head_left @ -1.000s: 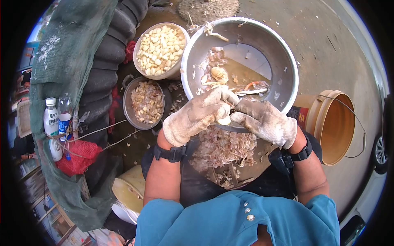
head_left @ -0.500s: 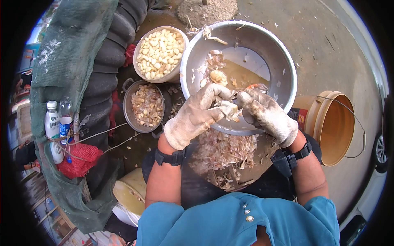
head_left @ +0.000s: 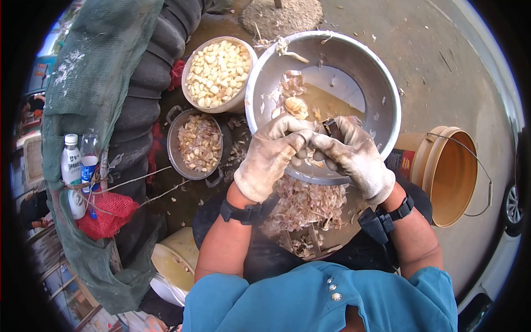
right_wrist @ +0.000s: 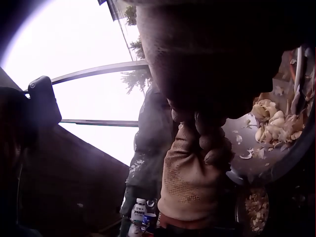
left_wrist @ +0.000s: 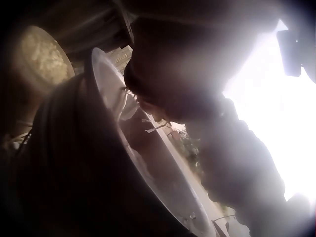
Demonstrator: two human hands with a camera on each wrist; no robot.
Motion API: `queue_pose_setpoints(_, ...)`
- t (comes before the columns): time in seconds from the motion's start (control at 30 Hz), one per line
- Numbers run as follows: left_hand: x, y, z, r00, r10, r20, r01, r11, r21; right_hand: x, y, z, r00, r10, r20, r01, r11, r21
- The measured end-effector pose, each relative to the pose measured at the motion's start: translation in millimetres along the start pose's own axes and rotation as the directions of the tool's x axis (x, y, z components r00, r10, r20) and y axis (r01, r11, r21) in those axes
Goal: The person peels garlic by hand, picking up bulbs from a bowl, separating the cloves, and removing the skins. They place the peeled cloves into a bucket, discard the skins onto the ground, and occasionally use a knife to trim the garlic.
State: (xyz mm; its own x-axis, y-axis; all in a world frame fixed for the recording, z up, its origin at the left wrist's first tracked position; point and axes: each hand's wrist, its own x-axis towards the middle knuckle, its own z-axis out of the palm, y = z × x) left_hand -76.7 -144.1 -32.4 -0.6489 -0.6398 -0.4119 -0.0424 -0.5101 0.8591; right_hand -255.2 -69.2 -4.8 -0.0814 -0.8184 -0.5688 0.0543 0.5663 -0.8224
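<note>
Both hands wear soiled whitish gloves and meet over the near side of a metal basin [head_left: 391,77]. My left hand [head_left: 266,160] has its fingers curled at pale garlic [head_left: 315,161], largely hidden by the gloves. A short dark tool [head_left: 332,128] sticks up from the curled fingers of my right hand [head_left: 357,159]; its lower part is covered. A pale garlic bulb [head_left: 296,108] lies in the basin among skins and shallow brownish water. In the right wrist view, the left glove [right_wrist: 190,182] is beneath the dark right hand, beside garlic pieces [right_wrist: 274,126].
A tub of peeled cloves [head_left: 217,72] and a smaller pot of garlic pieces [head_left: 198,144] stand left of the basin. Garlic skins [head_left: 310,202] are heaped below it. An orange-tan bucket [head_left: 453,174] lies tipped at right. Bottles [head_left: 71,160] stand at far left.
The left hand has shifted slightly right, and the hands have closed together. The pale garlic, plainer half a second ago, is now mostly covered. The dark tool shows more clearly at the right fingers.
</note>
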Motion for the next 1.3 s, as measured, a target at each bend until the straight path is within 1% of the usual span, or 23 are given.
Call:
queue_pose_setpoints(0.07,2.9,-7.7,-1.6,1.000,0.003,-0.021,-0.003,1.000,0.028,-0.9,4.8,6.4,0.999,-0.043,-0.029,0.043,0.999,0.000)
queue_pose_setpoints(0.13,5.5,-14.0,-2.4,0.978,0.206,0.000,-0.204,0.968,0.146,0.2,9.0,11.7,0.995,-0.085,-0.057,0.085,0.996,0.000)
queue_pose_setpoints(0.17,7.3,-17.9,-3.7,0.978,0.207,-0.002,-0.205,0.968,0.147,1.3,11.0,13.8,0.995,-0.078,-0.059,0.080,0.996,0.032)
queue_pose_setpoints(0.23,9.8,-22.2,-4.5,0.985,0.170,0.025,-0.168,0.984,-0.051,0.9,10.7,13.5,0.996,-0.071,-0.059,0.075,0.995,0.064)
queue_pose_setpoints(0.27,7.4,-22.8,-4.5,0.985,0.172,0.021,-0.170,0.984,-0.051,-0.3,8.4,10.6,1.000,-0.016,-0.021,0.019,0.991,0.129)
queue_pose_setpoints(0.3,3.4,-20.4,-2.6,0.996,0.088,0.032,-0.082,0.982,-0.170,-0.8,7.2,8.4,0.999,0.037,0.020,-0.040,0.981,0.191)
queue_pose_setpoints(0.33,1.2,-19.2,-1.6,0.999,0.006,0.052,0.009,0.958,-0.287,-0.9,8.4,7.6,0.999,0.036,0.023,-0.039,0.981,0.189)
queue_pose_setpoints(0.37,0.9,-21.4,-2.3,0.999,0.008,0.047,0.006,0.958,-0.288,-1.0,10.5,7.4,0.997,-0.011,0.078,-0.012,0.954,0.298)
queue_pose_setpoints(0.43,1.4,-27.5,-4.4,0.990,-0.096,0.102,0.133,0.879,-0.459,-0.4,10.1,8.4,0.987,-0.070,0.144,0.002,0.902,0.431)
queue_pose_setpoints(0.47,3.4,-29.0,-5.0,0.990,-0.097,0.100,0.133,0.878,-0.460,1.1,12.6,7.2,0.987,-0.068,0.145,-0.001,0.903,0.430)
queue_pose_setpoints(0.53,9.6,-29.4,-5.3,0.977,0.015,0.212,0.115,0.802,-0.586,4.8,18.6,3.3,0.976,-0.061,0.210,-0.044,0.885,0.464)
queue_pose_setpoints(0.67,9.3,-31.0,-1.9,0.975,0.085,0.207,0.061,0.788,-0.613,5.7,16.7,8.0,0.983,-0.030,0.180,-0.060,0.879,0.474)
queue_pose_setpoints(0.7,9.8,-29.8,-0.8,0.991,0.113,0.072,-0.082,0.938,-0.338,6.3,17.6,6.5,0.986,-0.012,0.168,-0.058,0.913,0.404)
queue_pose_setpoints(0.73,9.9,-28.0,0.5,0.982,0.180,-0.049,-0.181,0.983,-0.012,6.4,18.8,5.2,0.988,0.006,0.155,-0.057,0.942,0.332)
queue_pose_setpoints(0.77,9.4,-24.9,1.8,0.983,0.178,-0.049,-0.179,0.984,-0.013,5.9,20.1,4.5,0.988,0.008,0.154,-0.059,0.942,0.332)
queue_pose_setpoints(0.8,8.9,-19.3,3.5,0.973,0.211,-0.092,-0.177,0.941,0.289,5.7,21.2,3.7,0.987,0.029,0.157,-0.083,0.935,0.346)
queue_pose_setpoints(0.83,8.7,-16.5,4.6,0.959,0.256,-0.122,-0.145,0.813,0.565,5.4,21.9,3.3,0.986,0.051,0.160,-0.106,0.927,0.360)
queue_pose_setpoints(0.97,8.5,-22.8,10.3,0.949,0.297,-0.106,-0.184,0.795,0.579,4.1,20.0,6.8,0.991,0.033,0.131,-0.074,0.942,0.327)
queue_pose_setpoints(1.03,11.2,-27.7,3.8,0.884,0.466,-0.051,-0.341,0.714,0.611,6.7,23.9,7.5,0.987,0.019,0.163,-0.096,0.872,0.480)
queue_pose_setpoints(1.07,11.8,-29.1,1.9,0.884,0.466,-0.050,-0.341,0.714,0.611,7.9,25.6,5.5,0.987,0.018,0.162,-0.095,0.872,0.481)
queue_pose_setpoints(1.1,12.2,-28.8,1.1,0.936,0.327,-0.131,-0.263,0.896,0.359,8.8,27.7,1.7,0.975,0.006,0.221,-0.123,0.845,0.521)
queue_pose_setpoints(1.13,12.7,-28.6,0.2,0.973,0.165,-0.164,-0.156,0.985,0.069,9.1,28.6,-0.7,0.961,-0.010,0.277,-0.152,0.816,0.558)
queue_pose_setpoints(1.3,2.7,-11.3,-1.4,0.987,0.060,-0.151,-0.062,0.998,-0.012,4.7,16.7,3.1,0.980,-0.032,0.198,-0.092,0.805,0.587)
